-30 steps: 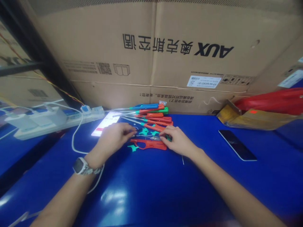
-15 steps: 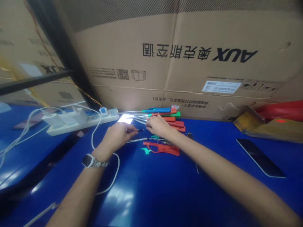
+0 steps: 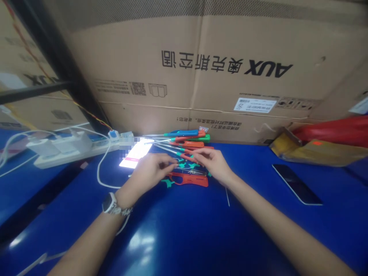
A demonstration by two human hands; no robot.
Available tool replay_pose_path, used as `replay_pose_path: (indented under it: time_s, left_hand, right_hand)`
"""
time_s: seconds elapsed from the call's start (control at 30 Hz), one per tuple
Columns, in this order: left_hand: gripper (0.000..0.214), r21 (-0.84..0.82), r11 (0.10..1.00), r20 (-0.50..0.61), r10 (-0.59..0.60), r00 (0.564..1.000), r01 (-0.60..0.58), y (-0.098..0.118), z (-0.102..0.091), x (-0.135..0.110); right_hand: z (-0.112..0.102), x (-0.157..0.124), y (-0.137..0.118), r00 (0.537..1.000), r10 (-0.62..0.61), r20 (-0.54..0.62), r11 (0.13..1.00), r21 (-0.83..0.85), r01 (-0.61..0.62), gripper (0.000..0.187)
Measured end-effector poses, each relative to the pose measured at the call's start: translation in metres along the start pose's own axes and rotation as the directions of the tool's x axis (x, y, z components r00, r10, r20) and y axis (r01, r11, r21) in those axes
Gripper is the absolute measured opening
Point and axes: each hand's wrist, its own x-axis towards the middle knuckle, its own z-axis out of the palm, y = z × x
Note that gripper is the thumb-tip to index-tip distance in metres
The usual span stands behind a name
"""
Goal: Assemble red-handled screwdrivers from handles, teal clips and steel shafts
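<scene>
Several long-reach lighters with metal barrels lie in a bundle against the carton, among them a blue one (image 3: 185, 133) and an orange one (image 3: 194, 144). My left hand (image 3: 153, 166), wearing a watch, has thumb and forefinger pinched together beside small green pieces (image 3: 181, 165); what is in the pinch is hidden. My right hand (image 3: 214, 163) is also closed in a pinch, close to a red lighter handle (image 3: 188, 157), and its contents are not clear. In front of both hands lies an orange-red handle shell (image 3: 191, 179) with a green trigger (image 3: 168, 183) at its left end.
A lit phone screen (image 3: 133, 155) lies behind my left hand. Left of it is a white power strip (image 3: 54, 157) with plugs and cables. Farther right are a dark phone (image 3: 296, 184) and an opened box (image 3: 324, 152) with red material. A large carton (image 3: 138, 111) stands behind.
The view has shifted, showing more of the lit phone. The dark piece seen at my left fingertips is no longer visible. My right hand has come lower, off the upper lighters.
</scene>
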Motion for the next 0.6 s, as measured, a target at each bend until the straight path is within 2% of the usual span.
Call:
replay_pose_path:
  time_s: [0.1, 0.23, 0.47, 0.6]
  left_hand:
    - [0.018, -0.007, 0.998, 0.026, 0.067, 0.997, -0.066, 0.008, 0.012, -0.001]
    - [0.019, -0.035, 0.994, 0.015, 0.1, 0.995, -0.099, 0.008, 0.02, -0.002]
    - [0.019, -0.072, 0.989, -0.034, 0.126, 0.991, -0.128, 0.009, 0.019, -0.001]
    - [0.02, -0.077, 0.987, -0.038, 0.138, 0.99, -0.141, 0.008, 0.018, -0.002]
  right_hand:
    - [-0.002, -0.022, 0.004, 0.993, 0.103, -0.062, 0.985, 0.145, -0.093, 0.028]
    - [0.002, -0.032, 0.007, 0.978, 0.157, -0.141, 0.964, 0.238, -0.12, 0.029]
    - [0.016, -0.034, 0.007, 0.978, 0.188, -0.093, 0.918, 0.369, -0.142, 0.026]
    - [0.016, -0.035, 0.008, 0.973, 0.19, -0.129, 0.908, 0.401, -0.124, 0.024]
